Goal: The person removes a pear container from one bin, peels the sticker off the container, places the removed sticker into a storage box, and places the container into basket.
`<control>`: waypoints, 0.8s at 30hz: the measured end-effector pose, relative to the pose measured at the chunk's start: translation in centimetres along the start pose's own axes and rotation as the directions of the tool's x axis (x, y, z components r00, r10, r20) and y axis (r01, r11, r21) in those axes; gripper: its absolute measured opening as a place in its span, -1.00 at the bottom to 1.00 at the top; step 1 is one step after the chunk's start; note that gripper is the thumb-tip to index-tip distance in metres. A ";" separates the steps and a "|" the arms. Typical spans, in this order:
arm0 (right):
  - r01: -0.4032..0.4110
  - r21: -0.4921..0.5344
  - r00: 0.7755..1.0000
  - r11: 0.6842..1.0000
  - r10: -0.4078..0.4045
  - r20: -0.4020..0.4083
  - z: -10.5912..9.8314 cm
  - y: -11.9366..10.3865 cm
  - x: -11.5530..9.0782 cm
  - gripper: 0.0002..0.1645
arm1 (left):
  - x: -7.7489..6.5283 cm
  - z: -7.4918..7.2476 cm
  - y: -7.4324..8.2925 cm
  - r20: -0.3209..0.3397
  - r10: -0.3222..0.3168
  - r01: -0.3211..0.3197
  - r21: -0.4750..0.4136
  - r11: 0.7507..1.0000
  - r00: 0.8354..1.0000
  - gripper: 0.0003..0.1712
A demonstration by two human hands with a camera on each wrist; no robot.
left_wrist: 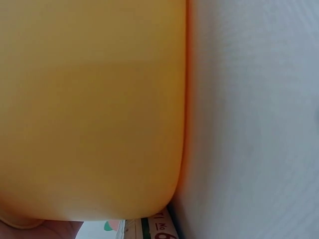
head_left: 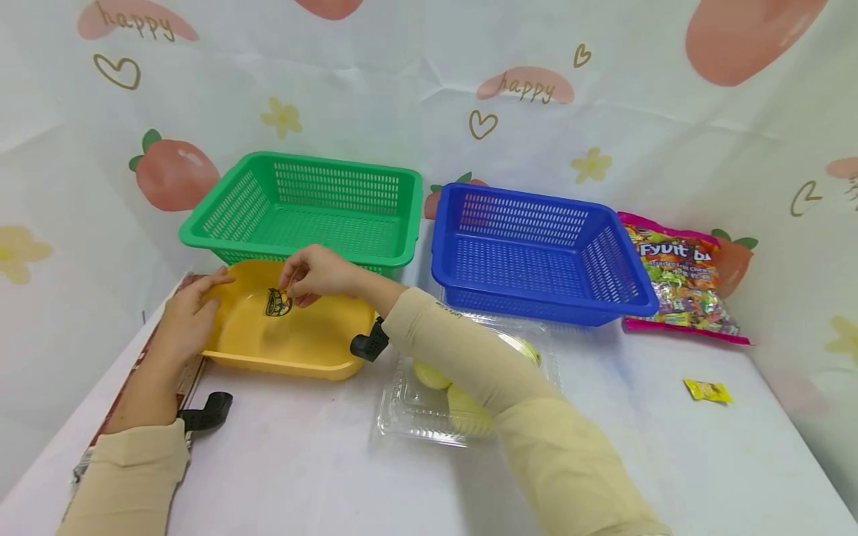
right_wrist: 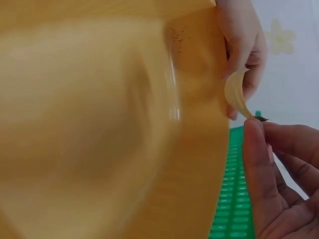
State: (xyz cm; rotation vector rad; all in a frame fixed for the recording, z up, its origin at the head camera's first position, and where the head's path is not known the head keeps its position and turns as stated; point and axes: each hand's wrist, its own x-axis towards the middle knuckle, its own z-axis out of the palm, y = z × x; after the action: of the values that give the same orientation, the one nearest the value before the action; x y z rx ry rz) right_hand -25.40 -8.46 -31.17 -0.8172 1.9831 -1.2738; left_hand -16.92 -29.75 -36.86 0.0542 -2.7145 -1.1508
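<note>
Crossing over clear container (head_left: 410, 402): right sleeve (head_left: 496, 380); green basket (head_left: 338, 182) behind yellow basin (head_left: 315, 335).

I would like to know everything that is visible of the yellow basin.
The yellow basin looks like smooth, shiny plastic, with rounded corners and sloping walls. Its open side faces up, and it stands on the table, in front of the green basket. The left hand holds its left rim. Small dark specks mark an inner wall. Its underside is hidden.
</note>
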 end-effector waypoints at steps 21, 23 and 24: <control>-0.027 -0.140 0.999 0.990 0.031 0.030 0.0 0.6 0.5 -0.76 | -0.2 0.0 0.3 0.003 -0.022 0.022 0.006 1.000 1.000 -0.49; -0.013 -0.179 0.999 0.984 0.018 0.030 -0.2 0.4 0.4 -0.75 | -0.2 0.0 0.2 0.002 -0.024 0.024 0.009 1.000 1.000 -0.49; -0.003 -0.200 1.000 0.980 0.009 0.027 -0.3 0.3 0.4 -0.75 | -0.3 0.0 0.2 0.003 -0.025 0.025 0.008 1.000 1.000 -0.49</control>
State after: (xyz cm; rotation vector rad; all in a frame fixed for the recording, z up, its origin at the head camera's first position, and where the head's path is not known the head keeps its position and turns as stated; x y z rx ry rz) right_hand -25.92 -8.47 -31.44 -0.9186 2.1131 -1.0650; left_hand -16.67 -29.59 -36.77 0.0872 -2.7285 -1.1474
